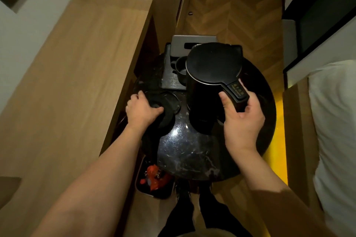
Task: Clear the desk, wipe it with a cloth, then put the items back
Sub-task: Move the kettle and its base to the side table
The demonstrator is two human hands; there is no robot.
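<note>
Item: tall black plastic electric kettle point(207, 86), upright on round black marble tabletop point(192, 150). We note its handle points into our right hand point(243, 119), fingers curled round it. Left hand point(141, 110) grips dark cloth point(165, 107), beside the kettle.

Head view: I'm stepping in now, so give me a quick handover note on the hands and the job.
Left hand grips a black cloth on the round black table, near the kettle base.
Right hand holds the black kettle by its handle.
Tray with a cup and a tissue box sit at the back.
Wooden desk lies bare; items not yet returned.
</note>
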